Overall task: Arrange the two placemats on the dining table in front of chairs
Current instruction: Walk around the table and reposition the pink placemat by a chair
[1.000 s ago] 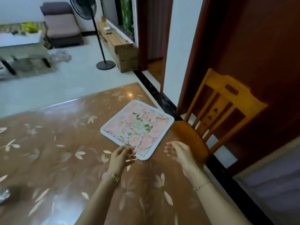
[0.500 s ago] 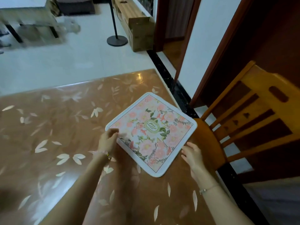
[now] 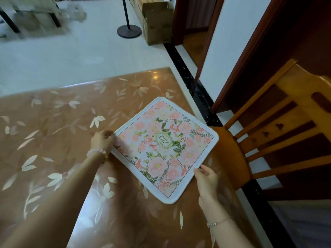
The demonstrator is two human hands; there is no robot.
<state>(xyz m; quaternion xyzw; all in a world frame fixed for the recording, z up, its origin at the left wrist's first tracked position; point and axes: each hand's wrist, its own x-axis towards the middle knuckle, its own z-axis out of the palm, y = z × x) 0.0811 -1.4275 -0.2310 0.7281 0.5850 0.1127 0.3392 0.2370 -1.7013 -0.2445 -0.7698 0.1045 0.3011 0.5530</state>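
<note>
A floral placemat with a white border is laid flat on the dining table, near the table edge that faces a wooden chair. It is turned diamond-wise, one corner pointed at the chair; no long axis can be told. Its left corner is pinched by the curled fingers of the left hand. Its near-right edge is gripped by the right hand, thumb on top.

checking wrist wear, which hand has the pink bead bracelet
The left hand, at the placemat's left edge. The right hand, at its near edge, wears a thin chain instead.
</note>
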